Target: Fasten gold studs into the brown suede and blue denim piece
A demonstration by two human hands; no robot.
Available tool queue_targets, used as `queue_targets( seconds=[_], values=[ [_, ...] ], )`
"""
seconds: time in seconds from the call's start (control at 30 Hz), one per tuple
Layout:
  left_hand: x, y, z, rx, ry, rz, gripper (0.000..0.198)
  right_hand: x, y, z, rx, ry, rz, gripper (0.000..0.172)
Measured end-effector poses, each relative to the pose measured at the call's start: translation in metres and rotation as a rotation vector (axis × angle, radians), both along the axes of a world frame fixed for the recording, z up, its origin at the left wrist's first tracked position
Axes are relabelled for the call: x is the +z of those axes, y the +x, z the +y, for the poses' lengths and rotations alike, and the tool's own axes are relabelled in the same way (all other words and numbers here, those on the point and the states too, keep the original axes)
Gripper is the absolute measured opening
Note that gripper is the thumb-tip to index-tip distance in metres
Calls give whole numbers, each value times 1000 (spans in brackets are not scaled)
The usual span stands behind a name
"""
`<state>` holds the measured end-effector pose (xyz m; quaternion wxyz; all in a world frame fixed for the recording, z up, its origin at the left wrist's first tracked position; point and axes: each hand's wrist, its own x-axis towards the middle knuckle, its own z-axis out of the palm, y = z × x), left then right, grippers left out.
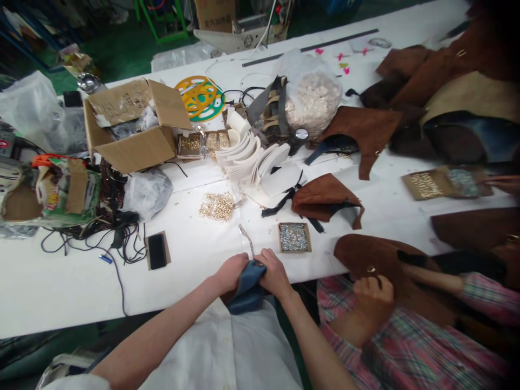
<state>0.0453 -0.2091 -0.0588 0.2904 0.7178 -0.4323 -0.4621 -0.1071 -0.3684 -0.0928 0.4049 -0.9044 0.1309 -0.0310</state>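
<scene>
At the table's near edge, my left hand [233, 272] is closed on one side of a folded blue piece [248, 290] that looks like leather, with a bit of brown at its lower left. My right hand [274, 273] grips the same piece from the other side, its fingers bent over the top edge. A thin pale strip or tool [245, 238] stands up between my hands; I cannot tell what it is or whether I hold it. Just right of my hands sits a small box of silvery metal bits [293, 237]. Beyond them is a bag of gold-coloured fittings [217, 206].
A co-worker's hand [371, 303] holds a brown piece [377, 252] close on my right. Brown cut pieces [325, 197], curved white sheets [247, 154] and a cardboard box [134, 146] lie farther back. A phone [156, 251] and black cords [117, 238] are at left.
</scene>
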Motion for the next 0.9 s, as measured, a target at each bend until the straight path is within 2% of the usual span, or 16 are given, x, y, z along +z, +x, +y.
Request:
queue_targets(
  seconds=[0.1,0.17,0.33,0.4,0.47,0.53,0.6,0.67,0.8,0.9],
  values=[
    [7,-7,-1,-25,2,-42,13,-4,-7,3,-51,36,-41,14],
    [11,-13,0,7,-9,-36,21,-8,-12,6,-96,55,-59,15],
    [23,-22,9,139,-78,57,54,-15,-21,15,-108,27,-83,23],
    [27,-18,13,167,-101,128,50,-16,-25,18,-82,-14,-103,23],
    [25,-10,18,251,-68,188,37,-17,-29,23,-64,-56,-123,23],
    [17,2,25,413,1,203,30,-18,-34,27,-47,-85,-146,23],
    [4,15,34,587,57,168,33,-18,-37,31,-35,-100,-166,23],
    [-11,28,44,685,90,98,33,-19,-39,33,-44,-107,-174,24],
    [-36,61,56,669,153,-91,28,-21,-36,31,-65,-99,-180,24],
    [-50,98,51,673,185,-225,25,-23,-31,29,-68,-101,-210,21]
  ],
)
